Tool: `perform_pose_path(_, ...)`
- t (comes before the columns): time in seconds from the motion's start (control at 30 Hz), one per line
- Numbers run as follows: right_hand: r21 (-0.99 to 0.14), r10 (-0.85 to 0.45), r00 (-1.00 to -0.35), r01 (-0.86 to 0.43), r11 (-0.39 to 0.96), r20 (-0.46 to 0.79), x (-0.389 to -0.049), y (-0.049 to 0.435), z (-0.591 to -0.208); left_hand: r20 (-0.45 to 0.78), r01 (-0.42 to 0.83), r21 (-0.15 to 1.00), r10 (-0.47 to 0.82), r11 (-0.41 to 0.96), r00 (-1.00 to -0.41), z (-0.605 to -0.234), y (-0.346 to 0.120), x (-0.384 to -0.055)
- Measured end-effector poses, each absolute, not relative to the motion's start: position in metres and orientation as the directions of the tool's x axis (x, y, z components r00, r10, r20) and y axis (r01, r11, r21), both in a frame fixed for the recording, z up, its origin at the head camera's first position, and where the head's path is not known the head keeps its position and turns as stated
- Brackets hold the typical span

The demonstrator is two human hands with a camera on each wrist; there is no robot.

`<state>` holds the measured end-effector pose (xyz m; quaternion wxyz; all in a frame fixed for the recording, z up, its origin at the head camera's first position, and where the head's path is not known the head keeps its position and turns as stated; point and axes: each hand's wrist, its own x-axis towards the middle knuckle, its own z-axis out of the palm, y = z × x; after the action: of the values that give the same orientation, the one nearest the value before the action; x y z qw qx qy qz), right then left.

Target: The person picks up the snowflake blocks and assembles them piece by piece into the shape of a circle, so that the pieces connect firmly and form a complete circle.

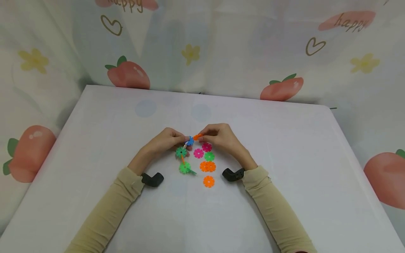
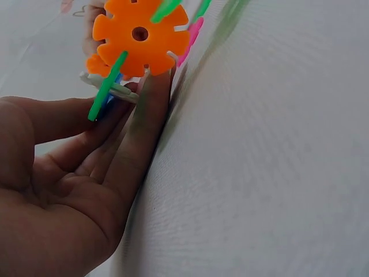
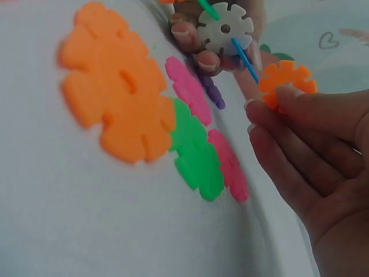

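Observation:
My left hand [image 1: 167, 140] holds a chain of notched plastic discs near its upper end, its thumb and fingers pinching around the blue disc [image 1: 190, 141]. Below that the chain has a white disc [image 3: 211, 34], a green disc [image 1: 178, 152], an orange disc [image 2: 115, 43] and a light green disc [image 1: 183, 168]. In the right wrist view, my right hand [image 1: 223, 138] pinches another orange disc [image 3: 293, 74] between thumb and forefinger. That disc's edge meets the blue one; how deep their slots interlock cannot be told.
Loose discs lie on the white table between the forearms: a pink disc [image 1: 197, 153], a darker pink disc [image 1: 207, 144], a green disc [image 1: 209, 154] and several orange discs [image 1: 205, 183]. Black wrist devices [image 1: 153, 180] stick out inward from the cuffs. A printed curtain [image 1: 221, 52] hangs behind the table.

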<state>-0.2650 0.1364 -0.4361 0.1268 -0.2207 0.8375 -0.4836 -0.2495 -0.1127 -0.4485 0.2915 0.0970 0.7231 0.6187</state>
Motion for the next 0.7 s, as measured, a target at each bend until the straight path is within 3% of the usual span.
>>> perform_pose_path(0.7,-0.895,-0.496,-0.868,-0.213,0.392,-0.011,-0.2647,0.1351,-0.4394,-0.341,-0.314,0.939,0.499,0.141,-0.797,-0.4505,-0.1142,-0.2507)
